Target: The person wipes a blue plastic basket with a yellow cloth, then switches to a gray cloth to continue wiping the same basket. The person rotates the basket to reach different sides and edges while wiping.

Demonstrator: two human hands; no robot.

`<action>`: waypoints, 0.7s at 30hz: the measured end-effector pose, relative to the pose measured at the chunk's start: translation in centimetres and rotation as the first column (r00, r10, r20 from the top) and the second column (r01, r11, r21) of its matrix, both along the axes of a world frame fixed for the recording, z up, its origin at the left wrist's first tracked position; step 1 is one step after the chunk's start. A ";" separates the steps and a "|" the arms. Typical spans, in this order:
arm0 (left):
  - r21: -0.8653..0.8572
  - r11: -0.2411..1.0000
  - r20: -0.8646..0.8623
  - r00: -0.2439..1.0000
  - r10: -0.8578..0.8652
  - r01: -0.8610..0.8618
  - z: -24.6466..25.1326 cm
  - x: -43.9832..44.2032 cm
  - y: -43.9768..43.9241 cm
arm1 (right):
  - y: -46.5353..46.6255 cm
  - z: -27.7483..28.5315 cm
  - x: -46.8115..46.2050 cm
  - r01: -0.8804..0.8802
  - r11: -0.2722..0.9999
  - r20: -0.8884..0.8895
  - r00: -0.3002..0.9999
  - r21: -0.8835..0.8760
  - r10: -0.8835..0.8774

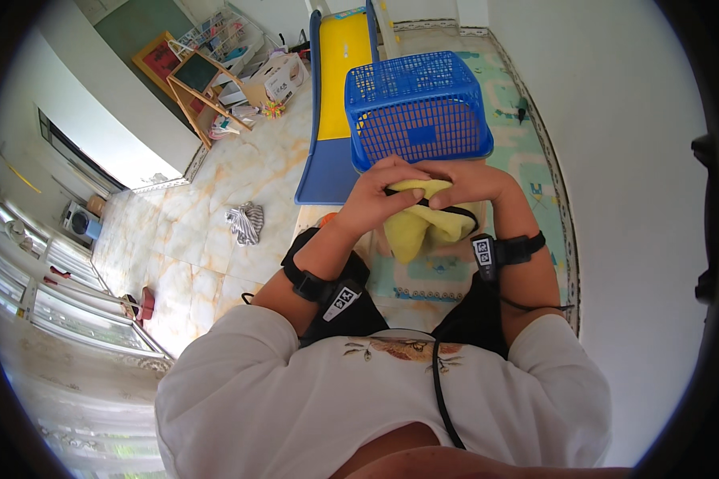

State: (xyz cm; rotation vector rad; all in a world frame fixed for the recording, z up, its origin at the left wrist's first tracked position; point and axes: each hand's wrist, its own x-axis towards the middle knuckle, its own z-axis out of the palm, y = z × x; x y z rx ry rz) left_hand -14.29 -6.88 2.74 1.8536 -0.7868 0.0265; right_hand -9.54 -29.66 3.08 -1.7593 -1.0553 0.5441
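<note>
A yellow cloth [416,230] with a black edge is bunched up before me, its lower part hanging in folds. My left hand [380,194] grips its upper left side, thumb on the near face. From the right, my right hand [464,182] holds the cloth's top, and the two thumbs nearly meet. Some fingers lie behind the cloth, out of sight. Just beyond the hands is a blue plastic basket [420,135], its lattice side towards me and its lattice bottom facing up.
A yellow and blue children's slide [341,84] stands behind the basket. A striped cloth [247,223] lies on the tiled floor to the left. Farther off are a small easel chalkboard [196,73] and a cardboard box [275,78]. The wall [629,179] is at my right.
</note>
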 end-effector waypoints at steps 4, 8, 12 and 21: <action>0.061 0.994 0.174 0.981 0.082 -0.094 -0.2 0.1 1.0 | -0.3 0.1 0.9 0.160 0.973 -0.095 0.979 -0.169 -0.178; 0.388 0.901 0.105 0.980 0.168 -0.195 -0.7 -0.1 2.3 | 1.2 -1.4 1.4 0.204 0.979 0.059 0.977 0.021 -0.205; 0.586 0.697 0.209 0.909 0.361 -0.412 -1.3 -0.4 2.6 | 2.5 -1.8 1.5 0.248 0.954 0.302 0.909 0.167 -0.289; 0.130 0.844 0.164 0.851 0.499 -0.520 -1.3 0.6 3.6 | 5.8 -2.0 1.2 0.484 0.637 0.249 0.644 0.600 -0.724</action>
